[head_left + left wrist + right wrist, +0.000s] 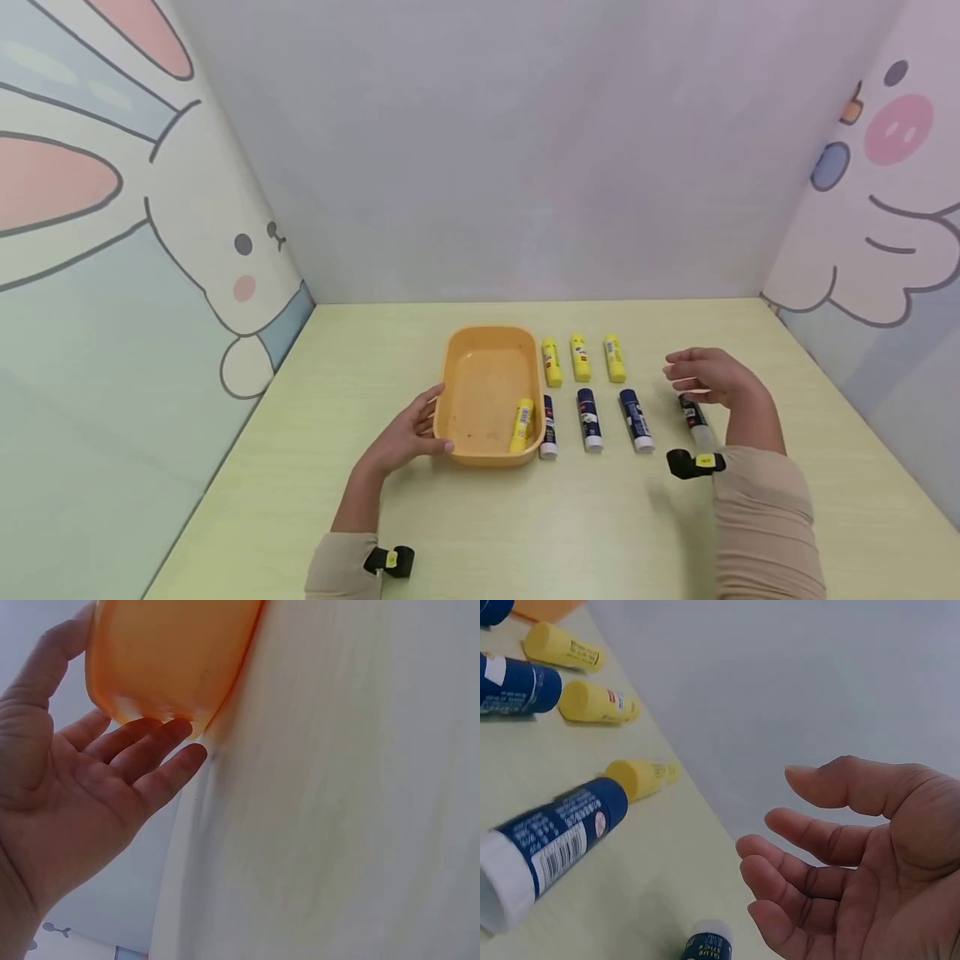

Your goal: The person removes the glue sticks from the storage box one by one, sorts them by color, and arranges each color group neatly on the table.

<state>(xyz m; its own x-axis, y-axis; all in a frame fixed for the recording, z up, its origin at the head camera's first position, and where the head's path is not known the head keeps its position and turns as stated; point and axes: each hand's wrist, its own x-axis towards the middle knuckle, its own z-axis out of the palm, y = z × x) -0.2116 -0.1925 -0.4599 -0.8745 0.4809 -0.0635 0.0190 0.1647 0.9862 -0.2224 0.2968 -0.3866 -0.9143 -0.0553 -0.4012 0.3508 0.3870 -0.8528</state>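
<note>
An orange plastic tray (471, 383) stands on the table, and inside it at the front right lies a yellow glue stick (521, 425). My left hand (408, 432) holds the tray's front left corner, thumb toward the front and fingers along the left side; the left wrist view shows these fingers curved against its outer wall (172, 660). My right hand (716, 379) hovers above a dark blue glue stick (693, 417) at the far right and partly covers it. Its fingers are loosely bent, with nothing between them in the right wrist view (855, 862).
Right of the tray, three yellow glue sticks (581, 358) lie in a back row. Nearer me lie more dark blue glue sticks with white ends (589, 421), one close against the tray. Walls with cartoon animals (232, 250) enclose the table on both sides, with a plain wall behind.
</note>
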